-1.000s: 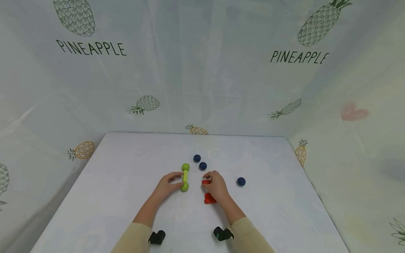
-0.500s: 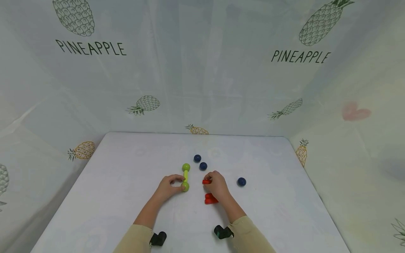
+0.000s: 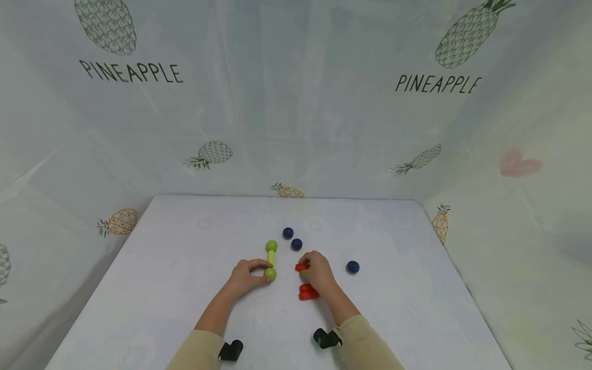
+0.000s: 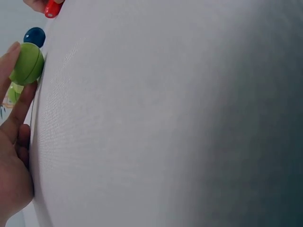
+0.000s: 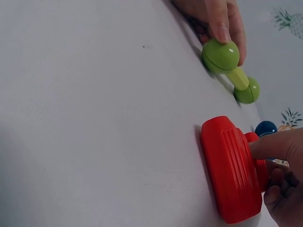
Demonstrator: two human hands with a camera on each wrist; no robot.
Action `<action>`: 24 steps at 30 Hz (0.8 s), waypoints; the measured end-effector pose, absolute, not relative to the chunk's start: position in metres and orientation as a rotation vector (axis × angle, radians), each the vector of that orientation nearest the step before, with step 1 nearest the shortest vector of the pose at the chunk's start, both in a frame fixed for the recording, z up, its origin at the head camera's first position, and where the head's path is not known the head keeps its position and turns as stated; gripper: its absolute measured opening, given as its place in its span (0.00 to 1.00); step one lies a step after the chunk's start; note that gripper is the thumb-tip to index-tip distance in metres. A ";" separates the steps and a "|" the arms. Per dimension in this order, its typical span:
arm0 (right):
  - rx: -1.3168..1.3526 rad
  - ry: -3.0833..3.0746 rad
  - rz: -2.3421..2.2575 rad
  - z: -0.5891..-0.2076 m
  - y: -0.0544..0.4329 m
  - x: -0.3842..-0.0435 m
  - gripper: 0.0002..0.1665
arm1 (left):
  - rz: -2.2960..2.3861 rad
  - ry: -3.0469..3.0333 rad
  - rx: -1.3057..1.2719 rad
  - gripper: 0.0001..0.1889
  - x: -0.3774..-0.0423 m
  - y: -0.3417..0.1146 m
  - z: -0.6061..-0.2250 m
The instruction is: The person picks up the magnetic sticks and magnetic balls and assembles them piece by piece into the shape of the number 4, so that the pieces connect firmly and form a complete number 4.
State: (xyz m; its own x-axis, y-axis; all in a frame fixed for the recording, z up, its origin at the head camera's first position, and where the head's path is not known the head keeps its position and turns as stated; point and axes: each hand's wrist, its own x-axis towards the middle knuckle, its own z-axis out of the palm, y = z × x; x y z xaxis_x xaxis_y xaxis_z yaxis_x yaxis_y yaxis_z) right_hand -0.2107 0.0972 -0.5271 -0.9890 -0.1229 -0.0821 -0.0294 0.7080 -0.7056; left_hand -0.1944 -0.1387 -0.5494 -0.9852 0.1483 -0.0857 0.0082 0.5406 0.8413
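My left hand [image 3: 245, 276] pinches the near ball [image 3: 270, 274] of a dumbbell-shaped toy piece, thumb on the near side and index finger beside the rod. A pale yellow-green rod [image 3: 271, 258] joins that ball to a second green ball [image 3: 271, 246] farther away. To the right, my right hand [image 3: 320, 273] pinches a small red piece [image 3: 302, 267] between thumb and fingers. In the left wrist view, that red piece [image 4: 52, 8] shows a rounded end with a hole. Beneath the right wrist lie more red pieces [image 3: 308, 293]; one ridged red piece [image 5: 232, 175] fills the right wrist view's foreground.
Two dark blue balls [image 3: 296, 244] lie close together beyond the hands. A third blue ball [image 3: 353, 266] is off to the right. Black wrist cameras jut inward from both sleeves. The white table [image 3: 208, 221] meets a pineapple-print cloth [image 3: 287, 128] behind.
The left index finger has come down from along the rod to the near green ball, narrowing the grip. The right hand keeps its hold on the red piece and has hardly moved.
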 end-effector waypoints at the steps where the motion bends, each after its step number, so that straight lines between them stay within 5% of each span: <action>1: -0.134 2.792 -1.145 -0.527 0.098 -0.211 0.09 | 1.423 2.629 0.132 0.16 -0.194 -0.139 -0.549; 24: -0.256 2.742 -1.154 -0.528 0.090 -0.208 0.08 | 1.403 2.655 0.188 0.17 -0.195 -0.140 -0.551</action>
